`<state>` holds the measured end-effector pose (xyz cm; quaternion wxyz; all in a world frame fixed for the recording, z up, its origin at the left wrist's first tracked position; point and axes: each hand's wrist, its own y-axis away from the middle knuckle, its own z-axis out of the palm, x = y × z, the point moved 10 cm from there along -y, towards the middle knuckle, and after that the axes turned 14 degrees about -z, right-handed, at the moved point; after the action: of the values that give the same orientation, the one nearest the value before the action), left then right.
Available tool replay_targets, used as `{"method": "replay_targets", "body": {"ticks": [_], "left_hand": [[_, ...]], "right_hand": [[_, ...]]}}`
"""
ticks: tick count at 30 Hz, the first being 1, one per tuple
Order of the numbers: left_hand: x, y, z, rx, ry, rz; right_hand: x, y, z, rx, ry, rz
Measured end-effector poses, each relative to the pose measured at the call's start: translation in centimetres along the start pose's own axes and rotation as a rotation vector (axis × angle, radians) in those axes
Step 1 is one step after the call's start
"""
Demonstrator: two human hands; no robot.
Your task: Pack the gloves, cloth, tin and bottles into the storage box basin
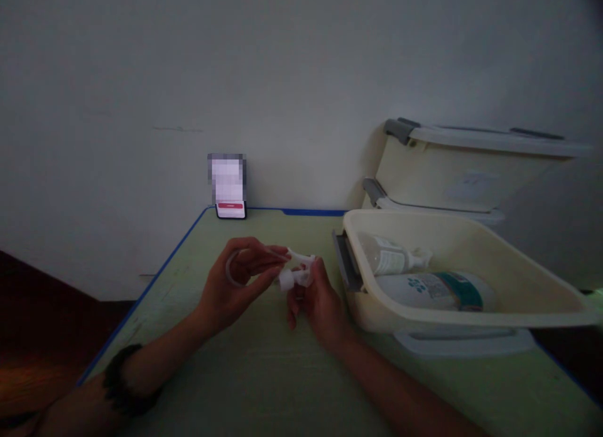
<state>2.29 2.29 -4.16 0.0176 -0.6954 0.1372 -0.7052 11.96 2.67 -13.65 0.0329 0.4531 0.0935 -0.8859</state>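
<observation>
In front of me, above the table, I hold what looks like a white pump head [287,280] from a bottle. My right hand [326,306] is closed on its right end, with thumb and fingers around the white plastic. A pale, thin tube [229,269] curves in a loop at my left hand [221,299], whose thumb and fingers close on it near the pump head. How the tube joins the pump head is hidden by my fingers. Both hands are close together, just left of a cream plastic bin [471,324].
Inside the bin lie a clear spray bottle [391,258] and a white bottle with a green label [424,291]. More lidded bins [443,173] stand behind, against the wall. A phone [230,186] leans at the back of the green table [226,387], which has blue edges.
</observation>
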Motion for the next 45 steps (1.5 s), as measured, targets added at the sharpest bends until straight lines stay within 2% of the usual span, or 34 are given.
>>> {"method": "replay_targets", "body": {"ticks": [5, 12, 20, 28, 32, 36, 40, 45], "left_hand": [[-0.2, -0.4, -0.7, 0.055, 0.017, -0.046], [-0.8, -0.5, -1.8, 0.154, -0.078, -0.095], [-1.1, -0.7, -1.0, 0.019, 0.022, -0.100], [-1.3, -1.1, -1.3, 0.017, -0.028, -0.060], [-1.5, -1.3, -1.5, 0.031, 0.002, -0.114], [-2.0, -1.4, -1.8, 0.049, 0.139, -0.172], [-3.3, -1.6, -1.3, -0.013, 0.231, -0.264], [-4.9, -1.7, -0.7, -0.089, 0.221, -0.393]], "right_hand": [[-0.3, 0.2, 0.8, -0.064, 0.057, -0.027], [-0.8, 0.2, 0.9, -0.040, 0.092, -0.074], [-0.7, 0.3, 0.8, -0.051, 0.096, -0.075], [-0.7, 0.4, 0.9, -0.076, 0.144, -0.086], [-0.8, 0.6, 1.1, -0.093, 0.175, -0.102], [-0.6, 0.7, 1.2, -0.111, 0.183, -0.087], [-0.5, 0.7, 1.4, -0.125, 0.161, -0.053], [-0.6, 1.0, 1.7, -0.152, 0.168, -0.047]]}}
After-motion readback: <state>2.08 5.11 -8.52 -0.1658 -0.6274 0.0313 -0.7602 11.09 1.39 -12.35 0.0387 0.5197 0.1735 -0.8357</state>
